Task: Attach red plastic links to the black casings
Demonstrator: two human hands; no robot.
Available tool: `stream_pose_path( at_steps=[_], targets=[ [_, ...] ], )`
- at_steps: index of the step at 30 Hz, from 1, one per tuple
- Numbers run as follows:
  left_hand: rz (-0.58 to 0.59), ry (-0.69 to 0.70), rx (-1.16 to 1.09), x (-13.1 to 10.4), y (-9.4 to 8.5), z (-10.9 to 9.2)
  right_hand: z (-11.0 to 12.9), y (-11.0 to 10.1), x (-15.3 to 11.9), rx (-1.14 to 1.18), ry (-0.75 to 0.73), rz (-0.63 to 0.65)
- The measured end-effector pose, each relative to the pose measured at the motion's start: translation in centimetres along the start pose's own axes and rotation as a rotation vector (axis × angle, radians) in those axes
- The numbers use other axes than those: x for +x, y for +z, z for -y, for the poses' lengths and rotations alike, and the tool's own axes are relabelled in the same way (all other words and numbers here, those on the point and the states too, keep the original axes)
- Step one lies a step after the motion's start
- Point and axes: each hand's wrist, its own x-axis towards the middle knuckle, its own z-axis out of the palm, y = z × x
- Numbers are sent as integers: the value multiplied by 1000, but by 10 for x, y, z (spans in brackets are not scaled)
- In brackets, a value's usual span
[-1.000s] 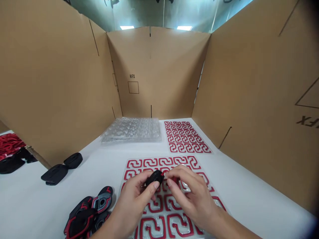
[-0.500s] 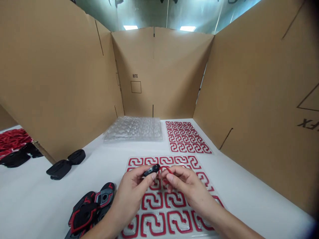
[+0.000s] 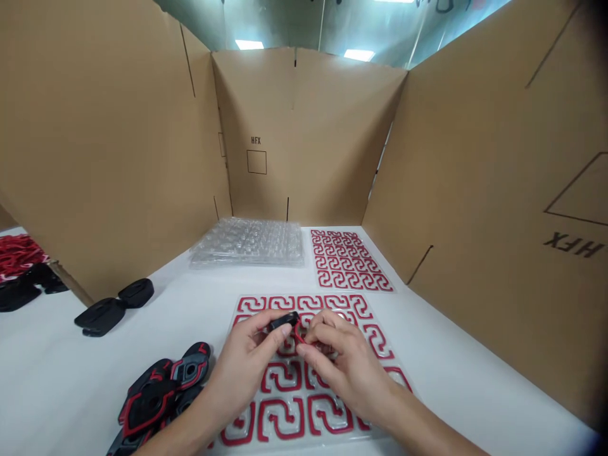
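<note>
My left hand (image 3: 251,351) pinches a small black part (image 3: 284,320) between thumb and fingers, above the near clear tray of red hook-shaped pieces (image 3: 281,419). Beside it my right hand (image 3: 344,358) has its thumb and fingers closed on a thin red strip (image 3: 299,332), whose upper end meets the black part's right end. How the two join is too small to tell. At the lower left, next to my left forearm, lies a pile of black and grey parts with red trim (image 3: 149,405).
Clear empty trays (image 3: 249,242) are stacked at the back, left of another tray of red pieces (image 3: 349,259). Black parts (image 3: 101,316) lie at the left, with a heap of red pieces (image 3: 19,255) beyond. Cardboard walls (image 3: 308,139) surround the white table.
My right hand has turned, its fingers more curled, and the red strip now hangs downward from the black part's end. The whole view has shifted slightly.
</note>
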Motion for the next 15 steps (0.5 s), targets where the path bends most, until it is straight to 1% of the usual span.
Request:
stream_pose_path(
  at_steps=[2,4,8,11,13,15],
  targets=[
    [17,21,54,-1,-1,2,3,0,0,-31,-26,-37],
    [29,34,101,-3,-1,7,2,0,-1,-48,-41,-37],
    [26,42,152,-7,0,18,-4,2,-4,-105,-73,56],
    [0,61,118,-7,1,18,-6,2,-5,-127,-81,132],
    [-10,48,68,-7,1,14,-4,0,-4,-88,-88,115],
    [-18,31,40,-7,1,9,-3,-6,-3,-10,-86,47]
  ],
)
